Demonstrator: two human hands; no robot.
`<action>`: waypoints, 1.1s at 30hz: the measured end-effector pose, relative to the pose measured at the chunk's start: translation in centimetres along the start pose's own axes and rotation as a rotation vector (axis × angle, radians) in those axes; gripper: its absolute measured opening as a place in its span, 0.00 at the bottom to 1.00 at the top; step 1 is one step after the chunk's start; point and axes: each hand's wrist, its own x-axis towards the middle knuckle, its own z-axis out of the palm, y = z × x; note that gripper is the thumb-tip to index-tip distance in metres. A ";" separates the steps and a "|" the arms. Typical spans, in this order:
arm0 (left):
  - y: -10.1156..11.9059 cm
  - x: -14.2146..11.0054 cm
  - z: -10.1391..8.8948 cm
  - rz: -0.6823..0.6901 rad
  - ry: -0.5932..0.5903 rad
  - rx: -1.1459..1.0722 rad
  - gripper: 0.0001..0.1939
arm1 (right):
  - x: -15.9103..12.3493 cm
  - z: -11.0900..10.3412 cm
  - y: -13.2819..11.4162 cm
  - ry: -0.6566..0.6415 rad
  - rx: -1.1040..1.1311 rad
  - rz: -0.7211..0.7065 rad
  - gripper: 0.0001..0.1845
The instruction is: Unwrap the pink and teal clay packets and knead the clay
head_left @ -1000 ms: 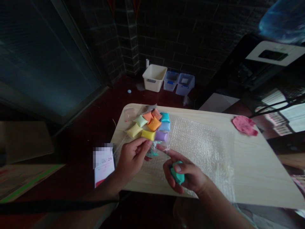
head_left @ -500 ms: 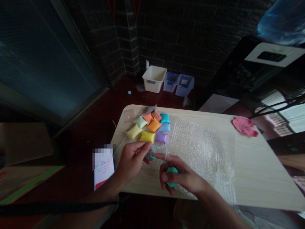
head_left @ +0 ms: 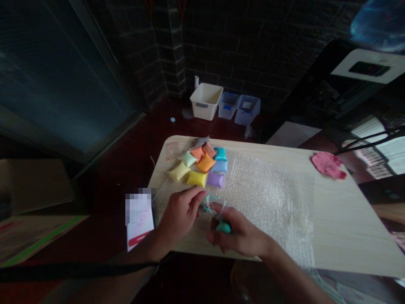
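Observation:
My left hand (head_left: pixel 182 213) pinches a clear plastic packet (head_left: pixel 207 203) smeared inside with bits of teal clay. A ball of teal clay (head_left: pixel 224 227) sits in my right hand (head_left: pixel 243 232), held by curled fingers. The right index finger reaches to the packet's near side, where a pale strip sticks up. Just beyond my hands lie several small pouches of coloured clay, among them a yellow pouch (head_left: pixel 197 178), a purple pouch (head_left: pixel 215 180) and an orange pouch (head_left: pixel 206 162).
Bubble wrap (head_left: pixel 268 190) covers much of the wooden table (head_left: pixel 357 232). A pink crumpled piece (head_left: pixel 329 165) lies at the right. A phone (head_left: pixel 139 228) is at the left edge. On the floor beyond stand a white basket (head_left: pixel 205 110) and two clear bins (head_left: pixel 247 110).
The right hand has turned and drawn in toward the left, so the teal ball is more covered by its fingers. Both hands stay at the packet; the whole view has shifted slightly.

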 end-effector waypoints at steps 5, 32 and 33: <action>0.1 0.2 -0.4 0.092 0.079 0.143 0.13 | 0.0 0.4 0.1 -0.010 0.376 -0.032 0.32; 0.1 0.2 -0.8 0.121 0.081 0.098 0.12 | 0.1 -0.2 0.7 -0.115 0.724 -0.051 0.32; 0.2 0.2 -0.8 0.127 0.101 0.108 0.12 | 0.3 -0.1 0.8 -0.132 0.786 -0.060 0.32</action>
